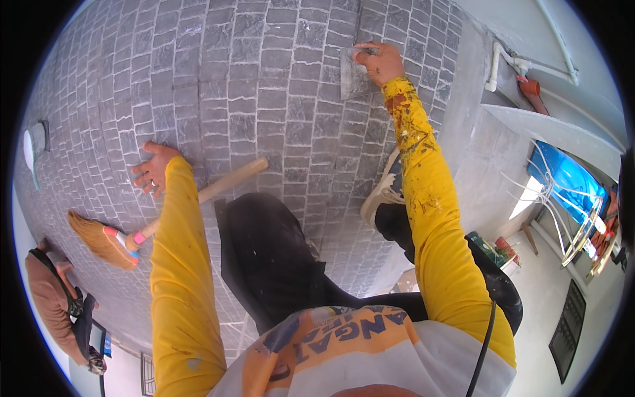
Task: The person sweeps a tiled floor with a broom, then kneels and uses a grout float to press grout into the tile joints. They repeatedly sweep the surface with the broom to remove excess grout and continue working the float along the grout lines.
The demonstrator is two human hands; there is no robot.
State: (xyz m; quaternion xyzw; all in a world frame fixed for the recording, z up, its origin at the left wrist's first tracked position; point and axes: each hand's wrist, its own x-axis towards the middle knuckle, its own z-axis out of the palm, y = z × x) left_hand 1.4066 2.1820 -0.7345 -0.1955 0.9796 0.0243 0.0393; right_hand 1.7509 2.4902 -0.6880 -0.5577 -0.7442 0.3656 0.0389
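My right hand (pixel 381 63) is closed on a flat rectangular plastering trowel (pixel 352 83), its blade lying on the grey stone-patterned tiles (pixel 291 92). The trowel's handle is mostly hidden by my fingers. To the left, my left hand (pixel 155 168) is spread flat on the same tiles with nothing in it. A broom's wooden handle (pixel 239 177) passes beneath my left forearm. Its brown bristle head (pixel 99 238) lies just outside that arm.
White pipes (pixel 496 66) and an orange pipe end (pixel 529 86) run along the wall at right. A blue sheet and loose cables (pixel 549 198) hang there. Another person (pixel 56 298) bends at far left, below a pale, rounded object (pixel 33 149). My shoe (pixel 382 195) stands by my right forearm.
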